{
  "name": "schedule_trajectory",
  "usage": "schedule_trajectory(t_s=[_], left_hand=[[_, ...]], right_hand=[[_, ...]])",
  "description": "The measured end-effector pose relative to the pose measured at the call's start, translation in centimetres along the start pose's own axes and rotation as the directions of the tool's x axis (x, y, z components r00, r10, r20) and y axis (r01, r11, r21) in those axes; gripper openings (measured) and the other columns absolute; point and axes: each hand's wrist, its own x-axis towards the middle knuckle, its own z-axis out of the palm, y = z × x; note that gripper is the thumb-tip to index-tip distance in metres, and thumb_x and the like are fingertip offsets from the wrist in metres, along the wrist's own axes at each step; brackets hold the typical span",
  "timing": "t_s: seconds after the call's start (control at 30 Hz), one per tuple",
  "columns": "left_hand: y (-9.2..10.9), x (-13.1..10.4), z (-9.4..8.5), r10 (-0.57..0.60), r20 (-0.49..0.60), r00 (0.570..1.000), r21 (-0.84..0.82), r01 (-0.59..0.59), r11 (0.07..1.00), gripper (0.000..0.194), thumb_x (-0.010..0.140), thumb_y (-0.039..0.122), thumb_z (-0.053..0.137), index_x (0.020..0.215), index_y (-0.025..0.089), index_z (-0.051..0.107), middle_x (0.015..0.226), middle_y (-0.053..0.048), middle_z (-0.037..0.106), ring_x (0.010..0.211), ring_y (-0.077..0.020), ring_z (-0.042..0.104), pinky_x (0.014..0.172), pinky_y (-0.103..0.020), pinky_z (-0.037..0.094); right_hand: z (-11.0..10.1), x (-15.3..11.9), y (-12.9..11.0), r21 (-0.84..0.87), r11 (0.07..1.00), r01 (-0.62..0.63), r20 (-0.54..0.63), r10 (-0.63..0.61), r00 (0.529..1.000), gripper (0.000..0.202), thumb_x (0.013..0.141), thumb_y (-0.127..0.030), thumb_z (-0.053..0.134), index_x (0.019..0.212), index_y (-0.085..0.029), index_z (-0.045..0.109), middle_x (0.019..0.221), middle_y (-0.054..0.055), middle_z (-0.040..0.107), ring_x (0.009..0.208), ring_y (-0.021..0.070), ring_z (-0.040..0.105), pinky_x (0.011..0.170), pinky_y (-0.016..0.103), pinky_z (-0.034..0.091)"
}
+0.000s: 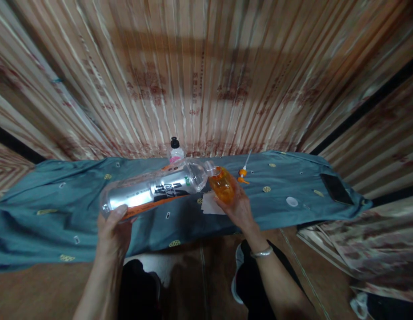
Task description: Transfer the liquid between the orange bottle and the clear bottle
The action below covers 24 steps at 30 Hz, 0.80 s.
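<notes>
A large clear plastic bottle [149, 191] with a silver, black and orange label lies tilted almost flat in the air. Its base end is gripped by my left hand [114, 226], thumb on top. The neck points right and meets the mouth of a small amber bottle [221, 184]. Around that amber bottle my right hand [238, 204] is wrapped, holding it tilted toward the large bottle's neck. I cannot tell whether liquid passes between them. An orange pump head [242, 174] with a white tube lies on the cloth to the right of my right hand.
Behind the large bottle stands a clear bottle with a black cap [174, 144]. White paper [211, 204] lies under my right hand. Farther right are a white round disc [292, 202] and a dark phone [336, 188]. A teal patterned cloth [69, 195] covers the narrow table; a curtain [199, 80] hangs behind.
</notes>
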Motion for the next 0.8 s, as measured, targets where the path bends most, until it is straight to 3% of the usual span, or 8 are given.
schedule_trajectory(t_s=[0.13, 0.27, 0.4, 0.6, 0.8], left_hand=[[-0.1, -0.1, -0.1, 0.011, 0.011, 1.000, -0.010, -0.011, 1.000, 0.090, 0.047, 0.032, 0.096, 0.134, 0.030, 0.072, 0.112, -0.007, 0.083, 0.078, -0.0237, 0.077, 0.058, -0.026, 0.059], [-0.1, -0.1, -0.3, 0.029, 0.010, 1.000, -0.026, -0.029, 0.999, 0.085, 0.048, 0.031, 0.096, 0.131, 0.032, 0.073, 0.110, -0.004, 0.083, 0.066, -0.0169, 0.071, 0.046, -0.019, 0.049], [-0.1, -0.3, -0.2, 0.026, 0.010, 1.000, -0.025, -0.025, 0.999, 0.089, 0.048, 0.031, 0.096, 0.134, 0.033, 0.071, 0.108, -0.003, 0.083, 0.068, -0.0185, 0.073, 0.049, -0.020, 0.051], [-0.1, -0.5, -0.2, 0.008, 0.003, 1.000, -0.020, -0.008, 1.000, 0.093, 0.049, 0.032, 0.095, 0.138, 0.033, 0.069, 0.107, -0.004, 0.084, 0.072, -0.0214, 0.075, 0.053, -0.023, 0.053], [-0.1, -0.6, -0.3, 0.008, -0.031, 0.999, -0.030, -0.009, 1.000, 0.093, 0.046, 0.031, 0.094, 0.136, 0.031, 0.071, 0.106, -0.002, 0.083, 0.054, -0.0116, 0.061, 0.042, -0.019, 0.040]], right_hand=[[0.5, -0.2, 0.0, 0.011, 1.000, -0.011, -0.028, 0.011, 1.000, 0.097, 0.086, -0.058, 0.083, 0.163, -0.017, 0.041, 0.164, 0.024, 0.056, 0.152, 0.0393, 0.056, 0.119, 0.059, 0.056], [0.7, -0.4, 0.0, 0.040, 0.999, -0.023, 0.000, 0.023, 1.000, 0.099, 0.087, -0.056, 0.084, 0.167, -0.021, 0.036, 0.161, 0.020, 0.059, 0.148, 0.0369, 0.061, 0.120, 0.058, 0.056], [0.7, -0.5, 0.0, 0.049, 0.999, -0.003, -0.007, 0.004, 1.000, 0.098, 0.087, -0.050, 0.085, 0.167, -0.020, 0.037, 0.161, 0.021, 0.060, 0.148, 0.0373, 0.061, 0.122, 0.059, 0.054], [1.1, -0.6, 0.3, 0.045, 0.999, -0.019, -0.029, 0.021, 0.999, 0.096, 0.089, -0.055, 0.082, 0.166, -0.019, 0.038, 0.160, 0.022, 0.060, 0.148, 0.0373, 0.061, 0.122, 0.059, 0.054], [1.4, -0.8, 0.2, 0.035, 0.999, -0.014, -0.042, 0.016, 0.999, 0.096, 0.092, -0.060, 0.077, 0.169, -0.020, 0.033, 0.163, 0.022, 0.057, 0.148, 0.0369, 0.060, 0.121, 0.059, 0.055]])
